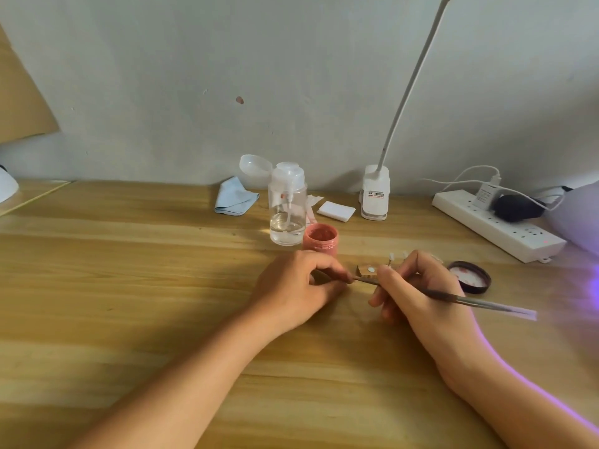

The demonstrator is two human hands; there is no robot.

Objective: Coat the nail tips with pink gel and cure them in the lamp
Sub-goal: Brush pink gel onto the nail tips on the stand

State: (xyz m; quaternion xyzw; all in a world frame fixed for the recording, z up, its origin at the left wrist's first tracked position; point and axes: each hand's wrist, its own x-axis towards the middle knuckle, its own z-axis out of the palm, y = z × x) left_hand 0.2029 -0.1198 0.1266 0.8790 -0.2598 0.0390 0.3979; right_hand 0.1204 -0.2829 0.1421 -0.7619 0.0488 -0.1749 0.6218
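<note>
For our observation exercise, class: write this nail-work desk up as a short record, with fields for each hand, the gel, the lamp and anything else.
left hand: fingers curled round a thin stick
right hand: holds the brush, its tip pointing at the left hand
pink gel jar: open, behind the left hand
jar lid: off, lying right of the right hand
nail tips: upright, behind the right hand
curing lamp: right edge, glowing purple
also on table: pump bottle, blue cloth, power strip
</note>
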